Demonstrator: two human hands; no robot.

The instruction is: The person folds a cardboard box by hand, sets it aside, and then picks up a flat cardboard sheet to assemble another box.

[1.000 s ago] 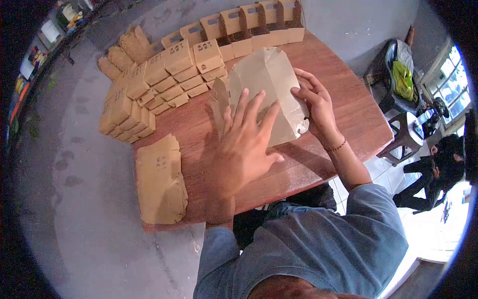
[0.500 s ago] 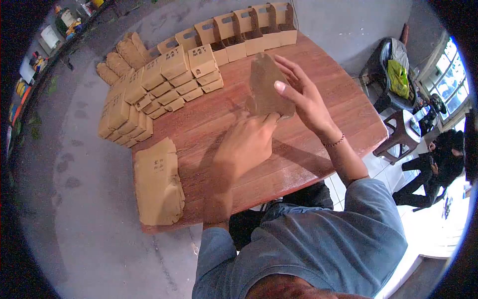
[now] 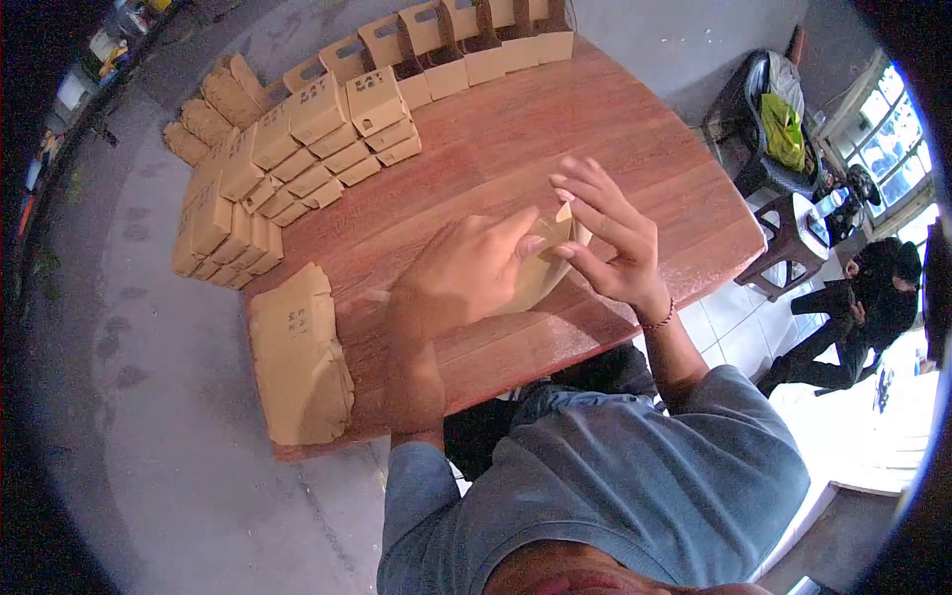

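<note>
A partly folded brown cardboard box (image 3: 540, 283) is held above the table's near half. My left hand (image 3: 461, 273) grips it from the left, with thumb and fingers closed at its upper edge. From the other side, my right hand (image 3: 615, 243) holds a small raised flap between thumb and fingers; the fingertips are slightly blurred. Much of the box is hidden behind my left hand. Left of my hands, flat cardboard box blanks (image 3: 297, 357) with dark print lie stacked at the table's edge.
Folded printed boxes (image 3: 317, 114) stand in stacks on the wooden table (image 3: 645, 139). Behind them are cardboard carriers with handle holes (image 3: 426, 45) in a row and bundled brown cardboard (image 3: 213, 109). Off the right side are a stool (image 3: 788, 238) and a seated person (image 3: 863, 312).
The cardboard has come down toward me and turned, and it now looks curved and folded. My right hand has moved from its upper side to a flap. The view has shifted slightly.
</note>
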